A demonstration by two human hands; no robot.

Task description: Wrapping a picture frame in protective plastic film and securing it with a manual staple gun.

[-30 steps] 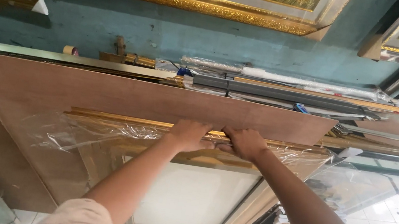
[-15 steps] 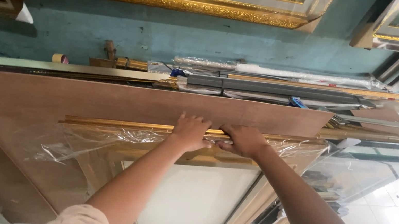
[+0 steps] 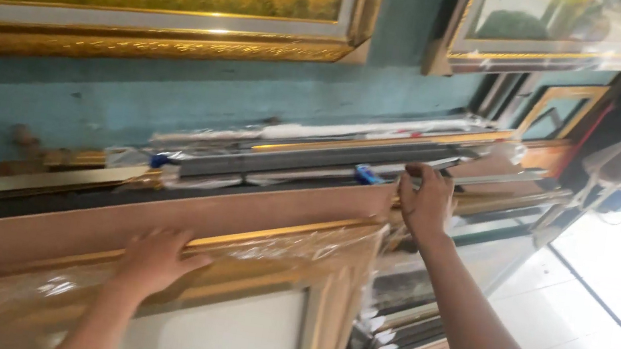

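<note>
A gold picture frame wrapped in clear plastic [image 3: 294, 233] leans upright against a brown backing board [image 3: 265, 210]. My left hand [image 3: 155, 258] rests on the frame's top edge, fingers curled over it. My right hand [image 3: 426, 201] is further right, at the board's upper right corner, with its fingers on the long mouldings and strips [image 3: 328, 161] stacked along the wall ledge. Whether it grips one of them I cannot tell.
A large gold-framed yellow painting [image 3: 148, 6] hangs on the teal wall [image 3: 273, 92], with another framed picture [image 3: 582, 30] at the upper right. More frames [image 3: 401, 333] lean lower right. White tiled floor [image 3: 595, 336] lies to the right.
The camera has swung right and tilted. My right hand left the gold frame's top edge and moved right and up to the stacked mouldings. My left hand stayed on the frame.
</note>
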